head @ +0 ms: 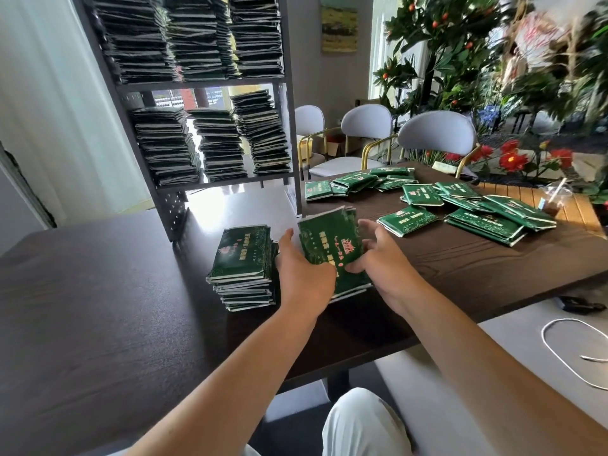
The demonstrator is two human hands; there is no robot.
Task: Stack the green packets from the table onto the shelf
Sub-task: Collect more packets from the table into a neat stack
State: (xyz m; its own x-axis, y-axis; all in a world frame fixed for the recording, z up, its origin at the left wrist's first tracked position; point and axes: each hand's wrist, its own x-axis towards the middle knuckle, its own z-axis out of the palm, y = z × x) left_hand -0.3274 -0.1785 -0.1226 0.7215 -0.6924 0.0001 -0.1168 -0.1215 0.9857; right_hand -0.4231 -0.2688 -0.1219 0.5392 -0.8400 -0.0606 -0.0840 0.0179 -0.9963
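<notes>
Dark wood table; left hand, right hand grip packet bundle.

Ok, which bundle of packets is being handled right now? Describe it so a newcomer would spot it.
Start at the dark table, in front of the shelf. The held bundle sits between the left hand and right hand, right of the neat stack. Unlike the scattered packets behind, it is tilted and gripped from both sides.
</notes>
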